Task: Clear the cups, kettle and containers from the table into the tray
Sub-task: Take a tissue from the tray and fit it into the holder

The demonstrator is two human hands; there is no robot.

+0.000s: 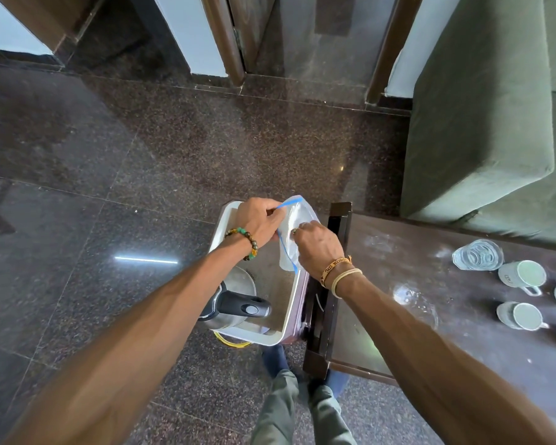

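Note:
Both my hands hold a clear plastic zip bag (292, 220) with a blue seal strip above the white tray (225, 216). My left hand (260, 221) pinches the bag's top edge; my right hand (316, 248) grips its side. A steel kettle (235, 300) with a black handle stands in the tray's near end. On the dark wooden table (408, 248) to the right stand white cups (523, 274), a clear glass (477, 255) and a clear glass bowl (414, 303).
The tray rests on a low stand left of the table, over a dark granite floor (142, 155). A green sofa (482, 117) stands behind the table. My legs (289, 409) show below. A yellow cord (231, 343) peeks under the tray.

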